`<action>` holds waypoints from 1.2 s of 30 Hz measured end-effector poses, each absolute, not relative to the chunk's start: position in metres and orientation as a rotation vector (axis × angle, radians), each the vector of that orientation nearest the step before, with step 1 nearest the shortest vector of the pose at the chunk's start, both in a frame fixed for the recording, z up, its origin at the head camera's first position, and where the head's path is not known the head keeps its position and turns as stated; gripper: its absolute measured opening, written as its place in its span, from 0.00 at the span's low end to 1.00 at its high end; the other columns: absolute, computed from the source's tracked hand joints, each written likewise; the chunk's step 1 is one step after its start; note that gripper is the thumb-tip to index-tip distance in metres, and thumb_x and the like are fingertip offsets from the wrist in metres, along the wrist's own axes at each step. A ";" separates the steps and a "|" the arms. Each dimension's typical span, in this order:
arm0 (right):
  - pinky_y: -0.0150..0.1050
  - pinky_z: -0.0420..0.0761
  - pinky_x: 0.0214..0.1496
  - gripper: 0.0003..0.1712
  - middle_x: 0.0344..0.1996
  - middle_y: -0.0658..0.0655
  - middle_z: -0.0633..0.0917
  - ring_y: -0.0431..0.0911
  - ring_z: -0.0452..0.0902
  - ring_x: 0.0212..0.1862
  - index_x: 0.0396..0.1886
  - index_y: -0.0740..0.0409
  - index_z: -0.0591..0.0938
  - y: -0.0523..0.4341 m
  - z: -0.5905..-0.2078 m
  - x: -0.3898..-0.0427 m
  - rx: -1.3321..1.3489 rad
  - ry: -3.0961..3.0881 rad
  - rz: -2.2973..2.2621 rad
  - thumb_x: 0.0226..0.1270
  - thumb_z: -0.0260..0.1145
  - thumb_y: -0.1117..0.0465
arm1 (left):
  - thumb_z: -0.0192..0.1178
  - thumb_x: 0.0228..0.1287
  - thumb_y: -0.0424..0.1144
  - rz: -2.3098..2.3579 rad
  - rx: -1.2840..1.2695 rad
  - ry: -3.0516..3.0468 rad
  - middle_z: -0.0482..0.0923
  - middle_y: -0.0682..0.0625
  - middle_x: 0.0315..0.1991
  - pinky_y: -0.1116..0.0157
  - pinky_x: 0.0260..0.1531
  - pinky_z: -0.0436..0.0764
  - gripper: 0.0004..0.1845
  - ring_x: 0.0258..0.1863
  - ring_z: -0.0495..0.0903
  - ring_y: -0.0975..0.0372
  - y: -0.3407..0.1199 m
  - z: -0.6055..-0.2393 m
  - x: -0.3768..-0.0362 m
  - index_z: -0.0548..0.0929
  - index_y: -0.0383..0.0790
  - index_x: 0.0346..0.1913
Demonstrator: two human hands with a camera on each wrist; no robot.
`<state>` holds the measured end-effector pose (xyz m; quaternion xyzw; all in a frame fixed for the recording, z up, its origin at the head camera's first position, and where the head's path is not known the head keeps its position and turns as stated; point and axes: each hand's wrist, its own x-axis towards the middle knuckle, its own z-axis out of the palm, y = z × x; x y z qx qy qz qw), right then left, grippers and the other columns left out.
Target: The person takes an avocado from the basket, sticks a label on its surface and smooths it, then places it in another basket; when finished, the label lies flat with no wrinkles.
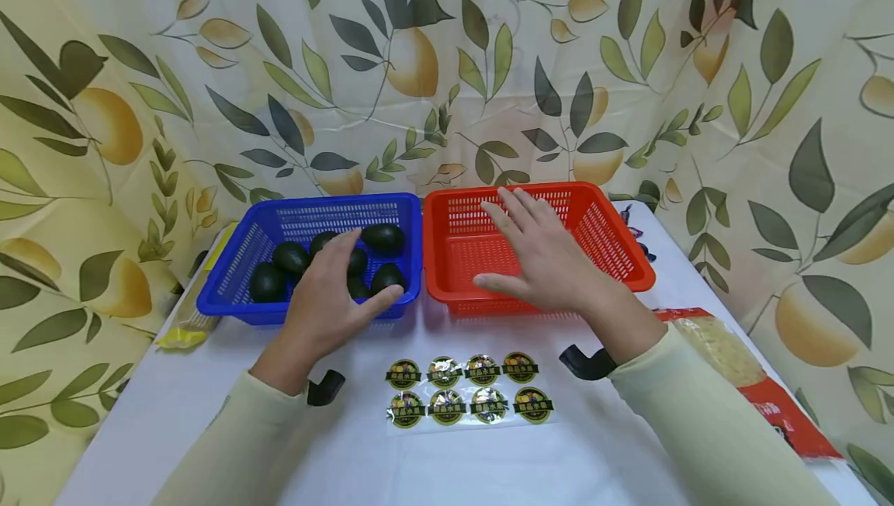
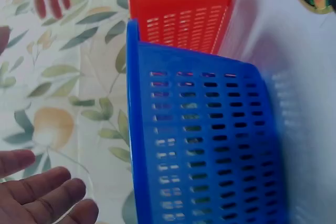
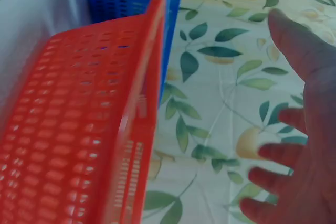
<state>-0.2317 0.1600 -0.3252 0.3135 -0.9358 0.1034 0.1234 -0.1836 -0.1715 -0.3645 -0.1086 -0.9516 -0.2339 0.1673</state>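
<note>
My left hand (image 1: 324,296) hovers over the front of a blue basket (image 1: 233,310), its fingers spread and holding nothing. Several dark green avocados (image 1: 268,282) lie inside that basket, some partly hidden behind the hand. Above the red basket (image 1: 450,308) is my right hand (image 1: 548,261), fingers apart, with nothing in its grasp. No avocado shows in the visible part of the red basket. The left wrist view catches the left fingers (image 2: 47,195) beside the blue basket's rim, and the right wrist view has the right hand (image 3: 315,135) clear of the red rim.
A sheet of round fruit stickers (image 1: 466,389) lies on the white table (image 1: 447,463) in front of the baskets. To the right is a red and clear food packet (image 1: 750,378); a yellow packet (image 1: 192,327) sits left. Patterned cloth (image 1: 447,126) hangs behind.
</note>
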 end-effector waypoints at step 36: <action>0.51 0.74 0.72 0.41 0.66 0.61 0.81 0.54 0.76 0.66 0.74 0.57 0.73 -0.018 -0.324 -0.370 1.181 -3.150 0.931 0.67 0.72 0.44 | 0.47 0.85 0.47 -2.571 0.534 -1.739 0.85 0.47 0.49 0.62 0.56 0.85 0.18 0.55 0.84 0.53 -0.233 -0.431 -0.151 0.67 0.34 0.59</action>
